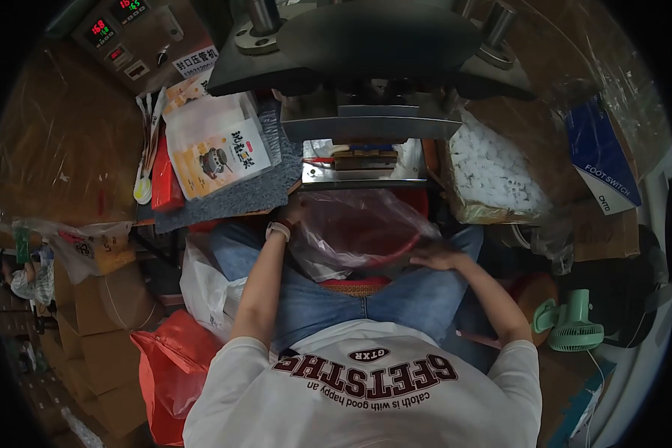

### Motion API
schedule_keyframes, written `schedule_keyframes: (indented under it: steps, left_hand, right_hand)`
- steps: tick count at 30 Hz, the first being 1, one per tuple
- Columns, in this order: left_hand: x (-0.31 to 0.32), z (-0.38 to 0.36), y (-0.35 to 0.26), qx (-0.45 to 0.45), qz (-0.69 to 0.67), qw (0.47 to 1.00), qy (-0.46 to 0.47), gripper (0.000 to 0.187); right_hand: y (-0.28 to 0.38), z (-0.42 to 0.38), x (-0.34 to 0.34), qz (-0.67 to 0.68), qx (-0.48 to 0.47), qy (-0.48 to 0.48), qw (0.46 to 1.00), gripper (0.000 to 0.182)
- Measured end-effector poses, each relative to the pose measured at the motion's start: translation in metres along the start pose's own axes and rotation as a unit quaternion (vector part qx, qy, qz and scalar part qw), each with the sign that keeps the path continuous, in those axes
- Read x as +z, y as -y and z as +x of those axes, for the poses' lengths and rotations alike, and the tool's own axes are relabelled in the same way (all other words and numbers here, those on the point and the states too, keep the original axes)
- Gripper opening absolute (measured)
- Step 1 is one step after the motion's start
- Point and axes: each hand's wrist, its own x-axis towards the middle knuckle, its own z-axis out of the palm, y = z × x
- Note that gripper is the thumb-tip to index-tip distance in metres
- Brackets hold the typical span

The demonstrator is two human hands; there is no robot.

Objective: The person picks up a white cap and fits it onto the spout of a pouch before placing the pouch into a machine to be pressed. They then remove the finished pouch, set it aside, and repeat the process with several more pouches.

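Note:
A clear plastic bag (336, 224) lies over a red basin (396, 213) between the knees, below the metal machine (364, 173). My left hand (297, 213) is at the bag's left edge, dim and partly hidden, below a wristband; its fingers cannot be made out. My right hand (434, 256) rests by the right rim of the basin, next to the bag and above the thigh, with its fingers stretched out and apart and nothing held. Printed pouches (213, 149) lie stacked on a grey cloth (269, 179) to the left of the machine.
A box of small white pieces (493, 168) stands right of the machine. A red box (166, 179) is beside the pouches. A green fan (575, 328) stands at the right, a red bag (173, 358) at the lower left. Another person (24, 276) is at the far left.

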Motion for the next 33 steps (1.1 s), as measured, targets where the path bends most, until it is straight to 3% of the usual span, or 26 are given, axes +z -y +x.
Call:
schedule_keyframes:
  steps: [1, 3, 6, 7, 8, 10, 11, 13, 14, 15, 16, 17, 19, 21, 22, 24, 26, 28, 29, 30, 31, 32, 33]
  left_hand:
    - [-0.003, 0.003, 0.001, 0.004, 0.002, 1.0, 0.003, 0.034]
    - [-0.005, 0.01, 0.006, 0.009, 0.011, 1.0, 0.021, 0.032]
    - [-0.003, 0.002, 0.029, 0.09, 0.03, 0.995, 0.042, 0.04]
    - [0.015, -0.002, 0.053, 0.19, 0.103, 0.97, -0.109, 0.049]
    - [0.013, -0.01, 0.055, 0.188, 0.106, 0.97, -0.112, 0.049]
    - [0.009, -0.019, 0.054, 0.18, 0.2, 0.963, -0.012, 0.053]
    - [0.011, -0.019, 0.053, 0.178, 0.203, 0.963, -0.017, 0.053]
    - [0.011, -0.007, 0.048, 0.166, 0.106, 0.976, 0.093, 0.058]
    - [0.031, 0.011, 0.077, 0.165, 0.165, 0.968, 0.089, 0.061]
    - [0.046, 0.023, 0.105, 0.154, 0.226, 0.959, 0.082, 0.064]
    - [0.045, 0.013, 0.098, 0.279, 0.192, 0.939, -0.058, 0.056]
    - [0.014, -0.018, 0.036, 0.105, 0.216, 0.971, 0.007, 0.047]
    - [0.022, -0.02, 0.039, 0.182, 0.168, 0.965, -0.081, 0.042]
    - [0.02, -0.021, 0.022, 0.137, 0.211, 0.967, -0.027, 0.04]
    - [0.017, -0.032, 0.009, 0.132, 0.211, 0.968, -0.038, 0.04]
    - [0.009, -0.073, -0.046, 0.038, 0.291, 0.948, -0.12, 0.042]
    - [-0.069, -0.151, -0.12, 0.025, 0.245, 0.969, 0.001, 0.041]
    - [-0.146, -0.202, -0.141, 0.071, 0.072, 0.99, -0.098, 0.041]
    - [-0.173, -0.208, -0.133, 0.061, 0.047, 0.968, -0.238, 0.034]
    - [-0.208, -0.207, -0.129, 0.034, 0.023, 0.929, -0.367, 0.029]
    - [-0.241, -0.195, -0.123, 0.031, 0.03, 0.88, -0.473, 0.027]
    - [-0.274, -0.179, -0.119, -0.025, 0.081, 0.87, -0.485, 0.028]
    - [-0.294, -0.146, -0.085, 0.037, 0.161, 0.83, -0.533, 0.041]
  right_hand:
    - [-0.029, 0.007, -0.007, 0.015, 0.001, -0.032, 0.999, 0.057]
    - [-0.083, 0.024, -0.016, -0.088, 0.08, -0.157, 0.98, 0.061]
    - [-0.113, 0.041, -0.054, -0.078, 0.11, -0.205, 0.969, 0.058]
    - [-0.115, 0.045, -0.056, -0.071, 0.122, -0.228, 0.963, 0.057]
    - [-0.112, 0.048, -0.055, -0.064, 0.135, -0.25, 0.957, 0.055]
    - [-0.098, 0.061, -0.045, -0.053, 0.16, -0.294, 0.941, 0.052]
    - [-0.09, 0.078, -0.051, -0.047, 0.171, -0.316, 0.932, 0.051]
    - [-0.053, 0.119, -0.066, -0.044, 0.173, -0.37, 0.912, 0.048]
    - [-0.047, 0.103, -0.037, -0.046, 0.154, -0.396, 0.904, 0.047]
    - [-0.031, 0.126, -0.066, -0.044, 0.126, -0.422, 0.896, 0.045]
    - [-0.021, 0.134, -0.079, -0.039, 0.098, -0.445, 0.889, 0.044]
    - [-0.012, 0.13, -0.068, -0.031, 0.076, -0.463, 0.882, 0.042]
    - [-0.005, 0.142, -0.095, -0.005, 0.049, -0.492, 0.869, 0.04]
    - [-0.016, 0.13, -0.069, 0.018, 0.046, -0.523, 0.851, 0.037]
    - [-0.021, 0.13, -0.068, 0.027, 0.048, -0.539, 0.84, 0.036]
    - [-0.018, 0.135, -0.059, 0.043, 0.064, -0.574, 0.815, 0.033]
    - [-0.042, 0.119, -0.026, 0.06, 0.088, -0.611, 0.785, 0.03]
    - [-0.057, 0.103, 0.004, 0.082, 0.119, -0.641, 0.754, 0.028]
    - [-0.055, 0.09, 0.015, 0.08, 0.121, -0.638, 0.756, 0.028]
    - [-0.031, 0.069, 0.024, 0.161, 0.101, -0.629, 0.753, 0.025]
    - [-0.006, 0.052, 0.03, 0.241, 0.08, -0.616, 0.745, 0.024]
    - [0.014, 0.04, 0.03, 0.24, 0.081, -0.614, 0.747, 0.024]
    - [0.033, 0.032, 0.026, 0.24, 0.071, -0.61, 0.752, 0.025]
